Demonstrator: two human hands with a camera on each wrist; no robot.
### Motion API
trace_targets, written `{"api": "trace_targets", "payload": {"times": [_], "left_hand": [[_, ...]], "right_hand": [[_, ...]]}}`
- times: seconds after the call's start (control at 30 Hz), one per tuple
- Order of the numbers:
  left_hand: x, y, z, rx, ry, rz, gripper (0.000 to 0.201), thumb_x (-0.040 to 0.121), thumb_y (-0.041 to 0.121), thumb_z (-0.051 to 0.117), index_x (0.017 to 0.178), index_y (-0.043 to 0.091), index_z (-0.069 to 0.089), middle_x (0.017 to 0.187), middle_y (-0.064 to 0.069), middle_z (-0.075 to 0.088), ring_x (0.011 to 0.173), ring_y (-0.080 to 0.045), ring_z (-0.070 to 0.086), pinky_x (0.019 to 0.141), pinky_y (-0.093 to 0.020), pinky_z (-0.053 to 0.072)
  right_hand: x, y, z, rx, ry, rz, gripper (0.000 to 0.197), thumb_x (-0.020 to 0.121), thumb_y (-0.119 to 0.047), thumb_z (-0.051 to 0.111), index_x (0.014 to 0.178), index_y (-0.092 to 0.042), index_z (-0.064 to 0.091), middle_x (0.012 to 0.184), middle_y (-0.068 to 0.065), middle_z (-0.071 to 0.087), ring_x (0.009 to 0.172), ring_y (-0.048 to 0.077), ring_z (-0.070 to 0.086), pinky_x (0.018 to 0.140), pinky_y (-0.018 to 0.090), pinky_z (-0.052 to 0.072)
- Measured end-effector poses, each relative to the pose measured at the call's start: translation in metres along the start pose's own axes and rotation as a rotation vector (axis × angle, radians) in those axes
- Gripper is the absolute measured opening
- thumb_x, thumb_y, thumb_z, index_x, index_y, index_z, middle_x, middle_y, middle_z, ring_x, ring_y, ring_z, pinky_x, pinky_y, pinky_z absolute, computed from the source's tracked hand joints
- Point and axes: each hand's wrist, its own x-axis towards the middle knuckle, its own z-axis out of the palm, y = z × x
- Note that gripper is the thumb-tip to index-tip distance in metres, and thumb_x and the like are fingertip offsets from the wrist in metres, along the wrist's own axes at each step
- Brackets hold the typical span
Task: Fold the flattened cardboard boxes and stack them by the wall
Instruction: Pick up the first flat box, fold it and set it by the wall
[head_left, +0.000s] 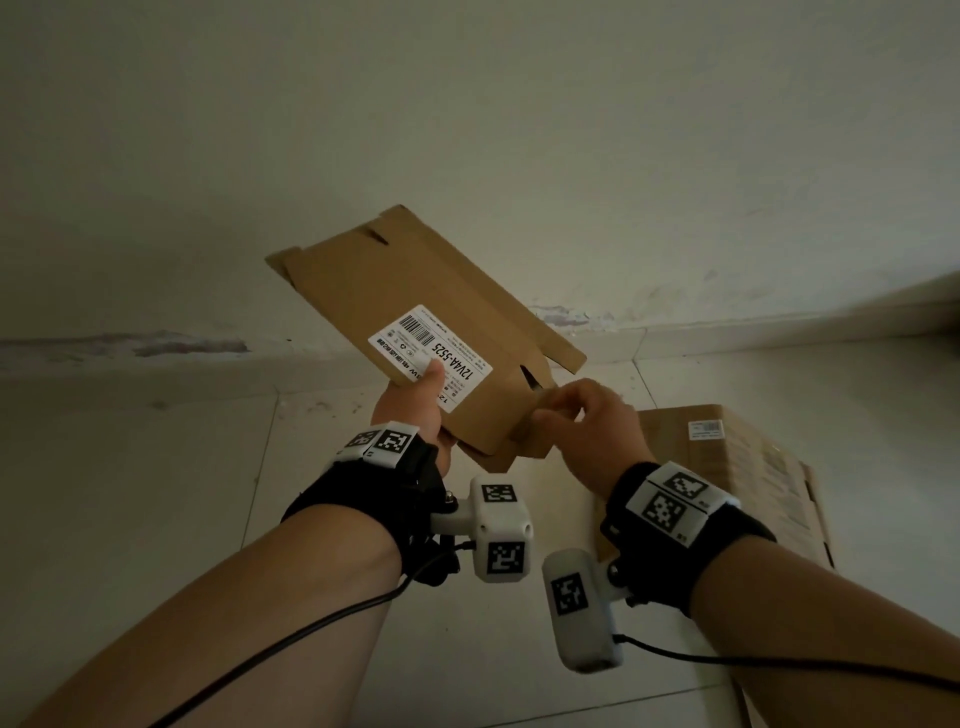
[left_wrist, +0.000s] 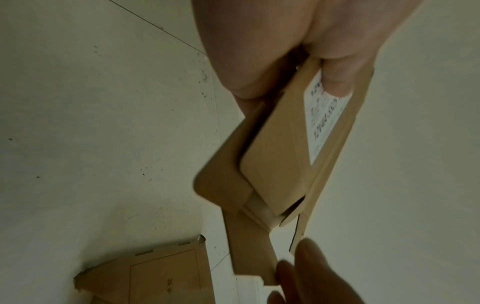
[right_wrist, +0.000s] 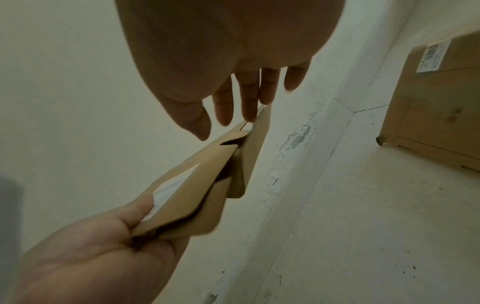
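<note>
Up in the air before the wall (head_left: 467, 104), a flattened cardboard box (head_left: 410, 291) is held tilted between the person's two hands, its far end raised toward the wall and its near end low by the wrists. The left hand (head_left: 410, 410) grasps the box at its near left edge: the thumb presses down on the white label (head_left: 431, 345) stuck to the upper face, and the left wrist view shows the other fingers curled beneath the cardboard. The label carries a barcode and printed characters, seen upside down from the head camera. The right hand (head_left: 587, 426) is at the near right corner of the box, where a small flap (head_left: 535, 415) sticks out; from the head view the thumb and forefinger look closed on that flap, while in the right wrist view the fingers (right_wrist: 249, 98) hang fairly straight with only their tips at the cardboard edge, so whether it truly pinches cannot be told. Layers of the box gape slightly apart at that corner. Below and to the right, a second cardboard box (head_left: 737, 467) lies flat on the pale tiled floor (head_left: 156, 493), near the base of the wall, with its own small white label. Black cables run from both wrist cameras.
</note>
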Motion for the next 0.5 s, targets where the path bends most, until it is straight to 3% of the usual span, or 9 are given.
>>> {"api": "trace_targets", "payload": {"times": [0.1,0.17,0.2,0.27,0.33,0.4,0.5], "left_hand": [[-0.002,0.002,0.001,0.025,0.021,0.027,0.018,0.092,0.029,0.050,0.104,0.016,0.055,0.084,-0.001,0.066,0.075,-0.019,0.065,0.068,-0.037,0.054],[-0.005,0.003,0.002,-0.025,0.059,0.030,0.016,0.092,0.030,0.051,0.103,0.019,0.055,0.088,-0.002,0.067,0.076,-0.018,0.065,0.064,-0.035,0.054],[-0.007,0.003,0.002,-0.049,0.080,0.032,0.013,0.092,0.031,0.051,0.097,0.021,0.056,0.090,-0.003,0.067,0.077,-0.018,0.065,0.067,-0.037,0.054],[-0.016,0.003,0.004,-0.099,0.093,0.043,0.011,0.092,0.034,0.050,0.091,0.023,0.054,0.091,-0.004,0.067,0.078,-0.020,0.065,0.074,-0.041,0.054],[-0.024,0.002,0.006,-0.156,0.085,0.056,0.017,0.092,0.034,0.050,0.100,0.020,0.054,0.090,-0.004,0.067,0.079,-0.021,0.065,0.074,-0.040,0.055],[-0.030,0.000,0.008,-0.160,0.067,0.076,0.025,0.092,0.034,0.049,0.111,0.018,0.053,0.091,-0.005,0.067,0.081,-0.022,0.066,0.073,-0.038,0.055],[-0.031,-0.005,0.008,-0.133,0.024,0.073,0.033,0.092,0.034,0.050,0.120,0.016,0.052,0.096,-0.005,0.067,0.086,-0.022,0.065,0.074,-0.037,0.055]], "right_hand": [[0.004,0.006,-0.003,0.056,0.068,0.150,0.048,0.075,-0.040,0.068,0.114,-0.020,0.049,0.113,-0.002,0.051,0.108,0.019,0.050,0.093,0.037,0.047],[0.002,0.002,-0.002,0.234,-0.002,0.308,0.067,0.074,-0.040,0.072,0.127,-0.012,0.041,0.113,0.002,0.051,0.104,0.020,0.054,0.090,0.035,0.050],[-0.001,0.000,-0.001,0.348,-0.087,0.388,0.067,0.075,-0.041,0.071,0.127,-0.011,0.042,0.111,0.006,0.056,0.101,0.022,0.058,0.089,0.038,0.053],[-0.008,-0.008,0.000,0.529,-0.315,0.514,0.048,0.080,-0.042,0.066,0.111,-0.008,0.053,0.099,0.011,0.065,0.090,0.023,0.065,0.085,0.042,0.056],[-0.015,-0.014,0.004,0.612,-0.457,0.493,0.029,0.082,-0.042,0.064,0.091,-0.016,0.056,0.095,0.009,0.070,0.086,0.022,0.066,0.078,0.036,0.057],[-0.019,-0.017,0.013,0.693,-0.458,0.403,0.028,0.082,-0.038,0.066,0.097,-0.015,0.058,0.093,0.007,0.071,0.082,0.020,0.067,0.066,0.028,0.055],[-0.019,-0.018,0.024,0.827,-0.323,0.342,0.020,0.085,-0.020,0.065,0.102,-0.013,0.056,0.084,0.008,0.070,0.073,0.019,0.067,0.064,0.028,0.056]]}}
